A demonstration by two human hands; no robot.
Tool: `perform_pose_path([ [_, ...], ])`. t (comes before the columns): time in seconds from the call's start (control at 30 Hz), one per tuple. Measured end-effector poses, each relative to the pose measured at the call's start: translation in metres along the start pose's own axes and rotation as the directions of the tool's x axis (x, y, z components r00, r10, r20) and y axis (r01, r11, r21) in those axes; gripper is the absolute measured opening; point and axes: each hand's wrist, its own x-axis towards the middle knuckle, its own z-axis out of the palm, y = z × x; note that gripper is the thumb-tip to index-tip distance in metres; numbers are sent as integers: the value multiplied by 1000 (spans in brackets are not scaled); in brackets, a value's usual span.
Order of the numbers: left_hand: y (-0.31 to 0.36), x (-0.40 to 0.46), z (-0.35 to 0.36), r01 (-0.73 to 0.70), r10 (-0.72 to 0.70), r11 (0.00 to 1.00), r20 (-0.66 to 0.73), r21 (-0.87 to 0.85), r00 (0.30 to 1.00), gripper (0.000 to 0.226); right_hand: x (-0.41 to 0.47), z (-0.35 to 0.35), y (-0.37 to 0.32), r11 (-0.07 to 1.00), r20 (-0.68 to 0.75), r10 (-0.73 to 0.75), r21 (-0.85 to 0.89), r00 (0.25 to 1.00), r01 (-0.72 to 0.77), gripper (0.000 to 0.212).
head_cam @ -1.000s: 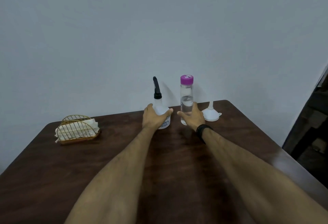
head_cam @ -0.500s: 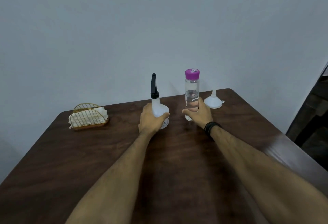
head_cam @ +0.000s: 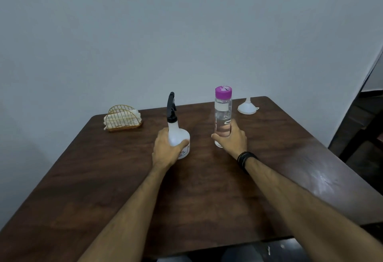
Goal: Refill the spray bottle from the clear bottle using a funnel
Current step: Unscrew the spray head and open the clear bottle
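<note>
The spray bottle stands upright mid-table, the left hand wrapped around its white body. Just right, the right hand clasps the clear bottle, purple cap on. The white funnel sits inverted at the far right of the table; a wire napkin holder stands far left.

Wire napkin holder on table

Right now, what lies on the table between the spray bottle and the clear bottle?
Nothing: the head view shows only bare table between the spray bottle and the clear bottle.
</note>
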Motion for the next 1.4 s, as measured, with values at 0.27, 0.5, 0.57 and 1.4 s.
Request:
perform_pose_path([
  [0.27, 0, -26, -10, -31, 31, 1000, 5, -4, 1000, 70, -30, 6, -5, 1000, -31, 17, 25, 999, -17, 55],
  [0.5, 11, -13, -22, -62, 61, 994, -17, -93, 998, 79, -64, 31, -43, 924, -416, -359, -31, 836, 381, 57],
  [0.57, 21, -6, -27, -63, 44, 969, -81, -241, 996, 69, -69, 42, -55, 895, -349, -428, -36, 833, 445, 49],
  [1.4, 54, 9, -23, -29, -63, 937, -249, -349, 967, 50, -54, 96, -60, 946, 79, -298, 153, 951, 284, 69],
])
